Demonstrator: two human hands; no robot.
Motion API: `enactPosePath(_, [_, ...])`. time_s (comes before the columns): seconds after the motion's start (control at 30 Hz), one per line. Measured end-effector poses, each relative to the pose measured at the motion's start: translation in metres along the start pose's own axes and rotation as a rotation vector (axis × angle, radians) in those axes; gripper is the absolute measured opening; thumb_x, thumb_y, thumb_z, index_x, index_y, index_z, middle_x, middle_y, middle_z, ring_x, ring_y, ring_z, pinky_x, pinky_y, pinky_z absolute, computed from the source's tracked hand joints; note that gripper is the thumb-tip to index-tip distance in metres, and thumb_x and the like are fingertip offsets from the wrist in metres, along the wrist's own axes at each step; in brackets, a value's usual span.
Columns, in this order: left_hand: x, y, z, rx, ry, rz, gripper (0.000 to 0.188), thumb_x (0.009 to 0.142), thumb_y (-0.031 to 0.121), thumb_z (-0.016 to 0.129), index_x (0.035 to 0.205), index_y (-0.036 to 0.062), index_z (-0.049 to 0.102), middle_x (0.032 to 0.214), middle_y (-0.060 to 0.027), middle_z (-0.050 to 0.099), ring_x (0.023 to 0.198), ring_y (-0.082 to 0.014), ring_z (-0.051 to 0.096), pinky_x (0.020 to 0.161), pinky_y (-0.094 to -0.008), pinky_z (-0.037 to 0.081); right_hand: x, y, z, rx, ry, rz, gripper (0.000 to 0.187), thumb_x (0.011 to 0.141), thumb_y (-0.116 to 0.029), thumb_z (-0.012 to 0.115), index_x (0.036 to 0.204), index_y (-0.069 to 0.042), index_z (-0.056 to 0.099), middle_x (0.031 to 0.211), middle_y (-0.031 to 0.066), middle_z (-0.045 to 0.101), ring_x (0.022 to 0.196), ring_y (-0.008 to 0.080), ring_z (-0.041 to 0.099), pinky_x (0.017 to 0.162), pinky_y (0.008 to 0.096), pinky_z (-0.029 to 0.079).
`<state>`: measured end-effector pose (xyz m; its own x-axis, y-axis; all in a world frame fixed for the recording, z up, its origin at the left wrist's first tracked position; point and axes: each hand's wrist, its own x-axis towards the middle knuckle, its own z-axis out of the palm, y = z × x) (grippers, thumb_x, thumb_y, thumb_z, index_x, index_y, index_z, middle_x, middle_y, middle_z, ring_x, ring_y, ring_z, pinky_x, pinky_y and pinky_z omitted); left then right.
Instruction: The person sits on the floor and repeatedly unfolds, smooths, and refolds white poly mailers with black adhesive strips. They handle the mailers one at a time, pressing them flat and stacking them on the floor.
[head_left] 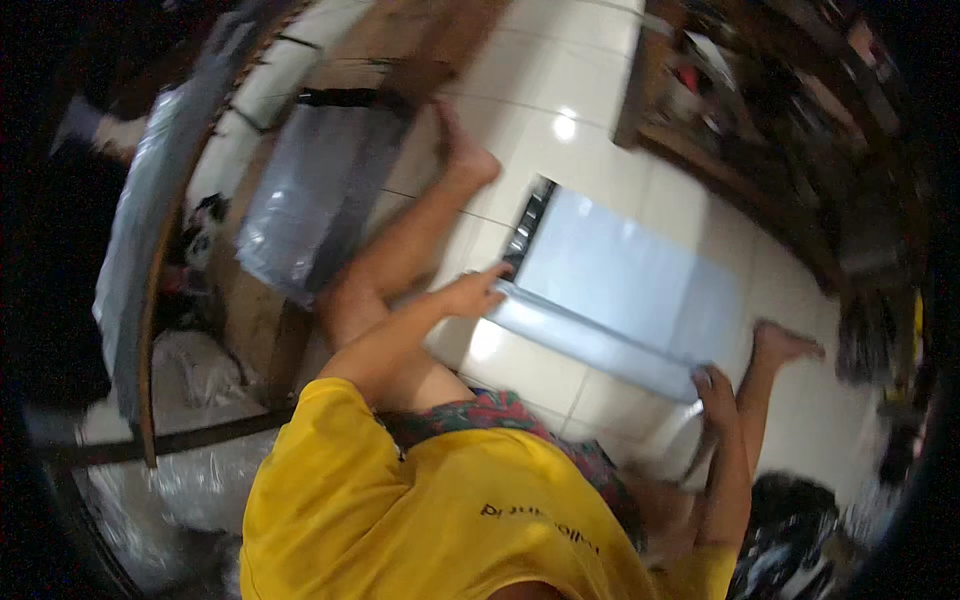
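Note:
A pale grey plastic mailing bag (625, 275) lies on the tiled floor between my legs, with a glossy black strip along its left end. Its near long edge is turned over into a narrow, shiny fold. At the left corner of that fold, beside the black strip, my left hand (472, 294) pinches the plastic, index finger stretched along the edge. My right hand (714, 392) grips the right corner of the fold, thumb on top. The fingers beneath the plastic are hidden, and the picture is slightly blurred.
More grey bags (320, 180) with a black strip rest on a wooden board at the left. A wooden shelf unit (730, 180) with mixed items stands far right. Dark plastic bundles (790, 530) lie near my right side. My bare legs flank the bag.

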<state>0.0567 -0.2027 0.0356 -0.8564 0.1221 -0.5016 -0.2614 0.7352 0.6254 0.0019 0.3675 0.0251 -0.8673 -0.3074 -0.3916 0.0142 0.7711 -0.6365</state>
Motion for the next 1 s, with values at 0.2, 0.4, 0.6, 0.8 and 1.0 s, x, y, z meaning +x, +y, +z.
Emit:
enactPosePath(0.2, [0.019, -0.001, -0.001, -0.055, 0.076, -0.111, 0.068, 0.090, 0.028, 0.062, 0.149, 0.0082, 0.036, 0.097, -0.0288, 0.069, 0.092, -0.0415, 0.069, 0.086, -0.0463, 0.053, -0.004, -0.062, 0.018, -0.528, 0.389, -0.254, 0.044, 0.089, -0.011, 0.066, 0.131, -0.002, 0.060, 0.131, 0.0262, 0.058, 0.116, 0.0446, 0.056, 0.101, 0.0499, 0.047])
enactPosePath(0.4, [0.017, 0.017, 0.002, 0.317, 0.324, 0.011, 0.060, 0.085, 0.026, 0.070, 0.137, 0.0070, 0.047, 0.118, -0.0251, 0.062, 0.108, -0.0433, 0.061, 0.097, -0.0498, 0.047, -0.026, -0.075, 0.059, -0.799, 0.139, -0.393, 0.074, 0.079, -0.006, 0.070, 0.148, -0.001, 0.042, 0.145, 0.0230, 0.044, 0.133, 0.0410, 0.043, 0.116, 0.0534, 0.033])
enactPosePath(0.6, [-0.019, 0.049, 0.005, 0.709, 0.194, 0.617, 0.056, 0.075, 0.019, 0.078, 0.123, 0.0052, 0.053, 0.130, -0.0167, 0.053, 0.123, -0.0350, 0.050, 0.106, -0.0495, 0.039, -0.011, -0.067, 0.073, -0.879, 0.174, -0.319, 0.080, 0.076, -0.007, 0.072, 0.149, 0.002, 0.039, 0.144, 0.0211, 0.045, 0.131, 0.0388, 0.045, 0.117, 0.0506, 0.034])
enactPosePath(0.8, [-0.001, 0.034, 0.003, 0.630, 0.128, 0.573, 0.057, 0.072, 0.023, 0.079, 0.120, 0.0020, 0.057, 0.123, -0.0177, 0.057, 0.118, -0.0351, 0.054, 0.103, -0.0449, 0.044, -0.001, -0.061, 0.046, -0.631, 0.116, -0.315, 0.071, 0.071, -0.003, 0.077, 0.139, -0.005, 0.054, 0.135, 0.0181, 0.056, 0.125, 0.0373, 0.053, 0.108, 0.0451, 0.044])
enactPosePath(1.0, [0.039, 0.042, -0.049, 0.031, -0.144, 0.143, 0.046, 0.080, 0.032, 0.076, 0.109, -0.0022, 0.068, 0.094, -0.0204, 0.072, 0.084, -0.0350, 0.070, 0.079, -0.0399, 0.055, 0.033, -0.049, -0.025, -0.108, -0.043, -0.001, 0.059, 0.081, -0.030, 0.083, 0.128, -0.005, 0.059, 0.119, 0.0194, 0.068, 0.110, 0.0386, 0.065, 0.095, 0.0423, 0.053])
